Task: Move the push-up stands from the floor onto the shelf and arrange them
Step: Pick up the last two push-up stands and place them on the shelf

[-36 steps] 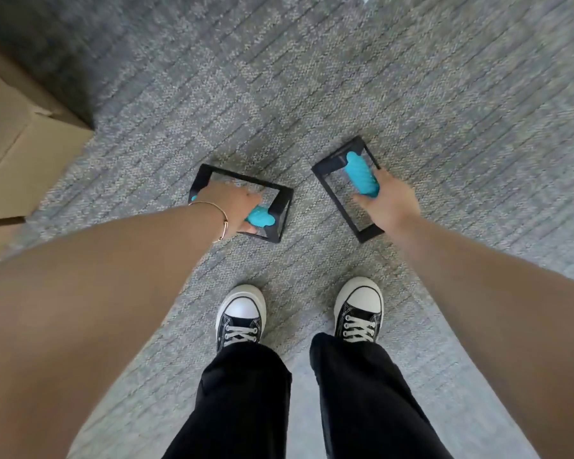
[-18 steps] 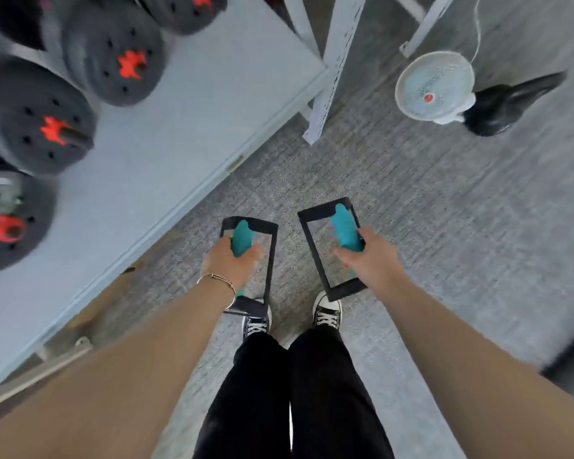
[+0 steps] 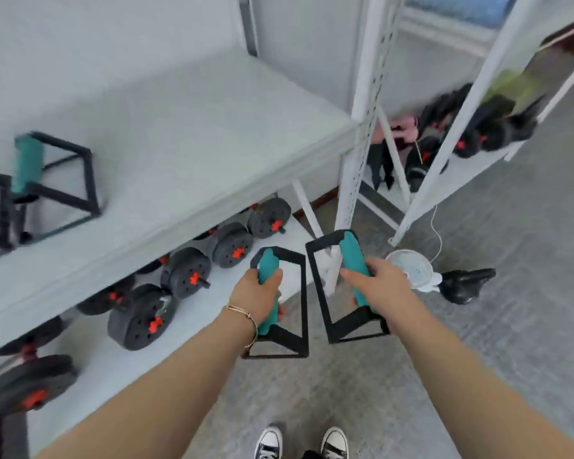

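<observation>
Teal foam grips are what both hands are wrapped on: left hand (image 3: 257, 294) clamped round the handle of one push-up stand (image 3: 279, 303), right hand (image 3: 380, 283) round the other stand (image 3: 342, 286), both off the floor w/ black frames hanging below, held in front of the white shelf (image 3: 186, 150). Carrying by the handles keeps the bases level, prob for setting down flat. Two more stands (image 3: 47, 187) already sit at the shelf's left end, so open space to their right looks like the target; dumbbells (image 3: 186, 276) fill the tier below.
</observation>
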Demonstrator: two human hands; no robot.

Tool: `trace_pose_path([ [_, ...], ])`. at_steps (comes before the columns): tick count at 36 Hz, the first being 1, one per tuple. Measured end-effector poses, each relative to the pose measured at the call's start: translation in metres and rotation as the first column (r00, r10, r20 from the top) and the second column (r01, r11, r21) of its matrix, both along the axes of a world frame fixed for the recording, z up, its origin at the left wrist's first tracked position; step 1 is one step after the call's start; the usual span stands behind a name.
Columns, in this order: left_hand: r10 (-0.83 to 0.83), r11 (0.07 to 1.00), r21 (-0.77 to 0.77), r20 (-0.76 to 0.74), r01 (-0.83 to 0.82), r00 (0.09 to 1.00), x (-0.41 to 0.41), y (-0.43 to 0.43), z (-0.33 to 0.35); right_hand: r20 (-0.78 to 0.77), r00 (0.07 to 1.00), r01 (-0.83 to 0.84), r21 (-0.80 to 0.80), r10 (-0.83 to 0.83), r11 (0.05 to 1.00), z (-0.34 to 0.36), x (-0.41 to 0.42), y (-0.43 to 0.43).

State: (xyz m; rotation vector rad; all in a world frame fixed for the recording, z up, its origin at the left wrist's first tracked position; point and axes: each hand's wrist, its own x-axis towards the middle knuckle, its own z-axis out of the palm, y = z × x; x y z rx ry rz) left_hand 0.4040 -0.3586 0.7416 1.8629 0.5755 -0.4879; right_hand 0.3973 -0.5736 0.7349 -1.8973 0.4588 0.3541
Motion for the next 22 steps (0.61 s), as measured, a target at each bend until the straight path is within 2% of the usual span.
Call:
trace_pose_path([
  [5, -0.018, 0.999, -0.028, 0.077, 0.020, 0.997, 0.003, -0.005, 0.070, 0.114, 0.988, -0.098, -0.050, 0.104, 0.994, 0.079, 0.021, -0.008],
  [14, 0.129, 0.986, -0.135, 0.256, -0.096, 0.958, 0.003, -0.003, 0.170, 0.276, 0.949, -0.174, 0.054, 0.153, 0.983, 0.175, 0.051, -0.002],
  [22, 0.232, 0.972, -0.047, 0.377, -0.232, 0.897, 0.054, 0.036, 0.206, 0.386, 0.907, -0.218, 0.091, 0.168, 0.972, 0.211, 0.107, 0.038],
])
